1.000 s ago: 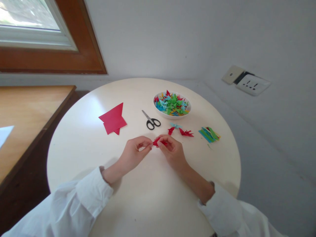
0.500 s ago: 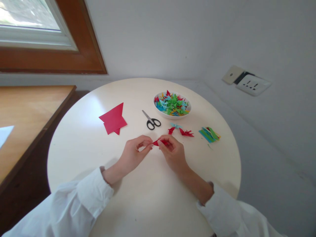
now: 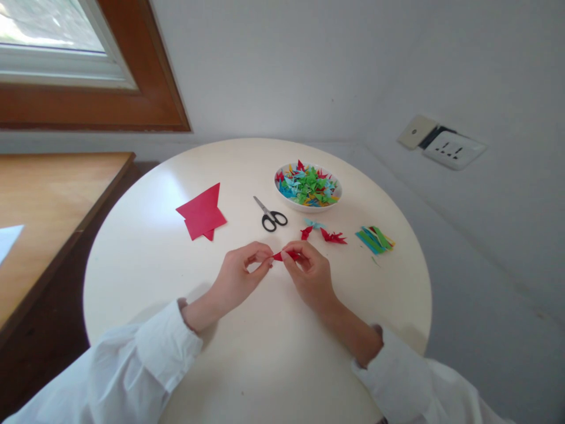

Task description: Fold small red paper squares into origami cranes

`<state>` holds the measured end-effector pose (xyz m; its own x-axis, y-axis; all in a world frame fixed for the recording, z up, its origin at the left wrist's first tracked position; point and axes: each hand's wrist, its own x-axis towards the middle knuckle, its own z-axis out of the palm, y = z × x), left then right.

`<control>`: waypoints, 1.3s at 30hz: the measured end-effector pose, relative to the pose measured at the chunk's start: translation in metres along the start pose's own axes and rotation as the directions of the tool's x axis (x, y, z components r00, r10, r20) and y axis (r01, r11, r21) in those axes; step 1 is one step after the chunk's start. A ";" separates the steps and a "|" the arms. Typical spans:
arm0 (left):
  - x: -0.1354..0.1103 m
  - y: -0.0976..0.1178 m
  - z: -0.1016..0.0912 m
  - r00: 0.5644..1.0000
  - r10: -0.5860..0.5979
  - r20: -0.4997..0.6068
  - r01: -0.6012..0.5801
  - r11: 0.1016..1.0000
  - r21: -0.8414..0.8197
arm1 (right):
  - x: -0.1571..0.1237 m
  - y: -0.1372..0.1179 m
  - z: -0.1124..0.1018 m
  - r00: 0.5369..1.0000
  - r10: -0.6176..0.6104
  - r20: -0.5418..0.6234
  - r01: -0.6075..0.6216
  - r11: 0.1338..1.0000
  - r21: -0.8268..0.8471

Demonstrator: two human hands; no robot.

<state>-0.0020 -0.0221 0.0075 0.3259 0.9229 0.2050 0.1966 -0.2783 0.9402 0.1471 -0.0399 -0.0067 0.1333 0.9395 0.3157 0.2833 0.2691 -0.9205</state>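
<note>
Between my two hands is a small folded piece of red paper (image 3: 278,257), held just above the round table. My left hand (image 3: 242,272) pinches its left tip between thumb and forefinger. My right hand (image 3: 310,274) grips the right part, and its fingers cover much of the paper. Just beyond my right hand lie red origami cranes (image 3: 333,237) and a light blue one (image 3: 315,225). Scissors (image 3: 272,218) with black handles rest beyond the gap between my hands, blades pointing away.
A white bowl (image 3: 304,208) full of colourful folded paper cranes stands at the back of the white table (image 3: 247,365). Red paper sheets (image 3: 202,213) overlap at the left. Coloured paper strips (image 3: 375,240) lie at the right. A wall socket (image 3: 454,150) is on the right wall.
The red paper between my fingertips looks slightly flatter, with its upper edge lower than before. Both hands stay almost in the same place.
</note>
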 end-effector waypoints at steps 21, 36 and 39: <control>0.003 -0.003 0.003 0.977 -0.173 0.125 0.175 0.985 -0.002 | -0.002 0.001 0.000 0.994 -0.105 0.018 0.106 0.994 -0.023; 0.001 -0.005 0.003 0.978 -0.170 0.124 0.171 0.985 0.007 | -0.002 0.002 0.001 0.988 -0.153 0.007 0.153 0.986 -0.062; 0.001 -0.004 0.003 0.980 -0.153 0.128 0.154 0.988 0.004 | -0.002 0.002 0.002 0.986 -0.164 0.005 0.164 0.984 -0.071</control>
<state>0.0005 -0.0212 0.0031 0.4073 0.9130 0.0224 0.2477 -0.1341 0.9595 0.1459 -0.0409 -0.0098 0.0805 0.8836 0.4612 0.3676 0.4038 -0.8377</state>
